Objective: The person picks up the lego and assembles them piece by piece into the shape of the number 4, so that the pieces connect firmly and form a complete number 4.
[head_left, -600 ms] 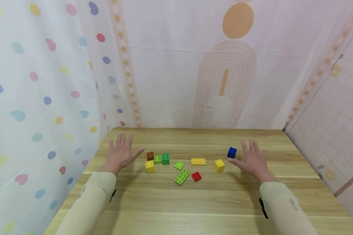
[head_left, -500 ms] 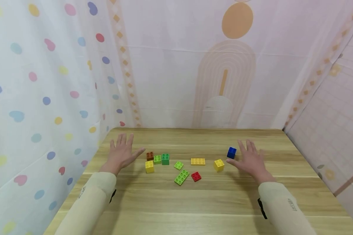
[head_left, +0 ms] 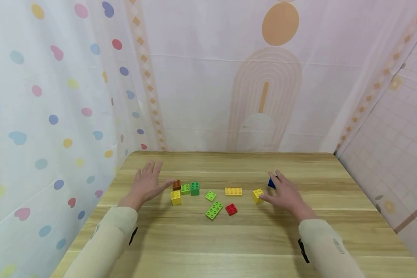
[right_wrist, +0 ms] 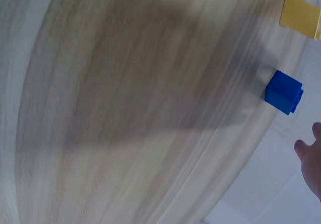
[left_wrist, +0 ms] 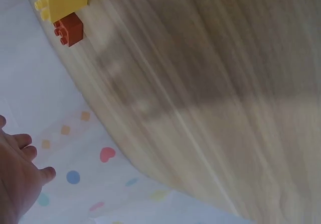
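In the head view my right hand [head_left: 286, 196] hovers over the right side of the table, its fingers partly covering a blue toy brick [head_left: 272, 183]. Its thumb overlaps the edge of a yellow brick [head_left: 257, 195]. A gap shows between that hand and the blue brick [right_wrist: 283, 92] in the right wrist view. My left hand [head_left: 148, 186] is held with fingers spread at the left, thumb tip by a brown brick [head_left: 177, 185]. Close to it sit another yellow brick [head_left: 175, 198], a lime brick [head_left: 185, 189] and a green brick [head_left: 194, 189]. Both hands hold nothing.
Mid-table lie a small lime brick [head_left: 210, 196], a long lime brick [head_left: 214, 211], a red brick [head_left: 231, 209] and a flat orange-yellow brick [head_left: 233, 192]. Patterned curtains [head_left: 201, 96] stand behind and beside the wooden table [head_left: 208, 247].
My right hand has moved left and its fingers now overlap the blue brick. My left hand has shifted slightly right, its thumb reaching the brown brick's edge in view. The bricks stay put.
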